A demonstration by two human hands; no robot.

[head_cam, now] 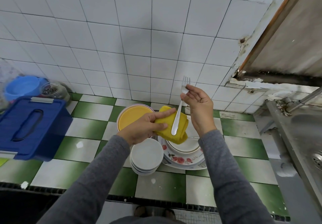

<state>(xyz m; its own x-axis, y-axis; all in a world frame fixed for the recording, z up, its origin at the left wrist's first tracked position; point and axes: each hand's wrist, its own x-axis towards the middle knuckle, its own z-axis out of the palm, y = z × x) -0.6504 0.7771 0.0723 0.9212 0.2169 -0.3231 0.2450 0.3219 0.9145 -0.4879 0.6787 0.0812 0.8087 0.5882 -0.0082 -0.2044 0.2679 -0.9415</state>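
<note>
Your right hand (200,105) pinched fork (179,108) by neck; left hand (146,126) gripped folded yellow cloth (174,128) under handle, above plate stack (183,160), middle of counter (90,124). Pinch looked thin: hard wipe could tug fork loose onto plates

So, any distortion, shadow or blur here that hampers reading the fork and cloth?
Head view: wide-angle bowing bends the grout lines of the wall tiles, which carry a soft broad shadow at centre; fork and yellow cloth are sharp, with a mild glint on the fork's handle; the blue box at the left edge looks smeared.
</note>
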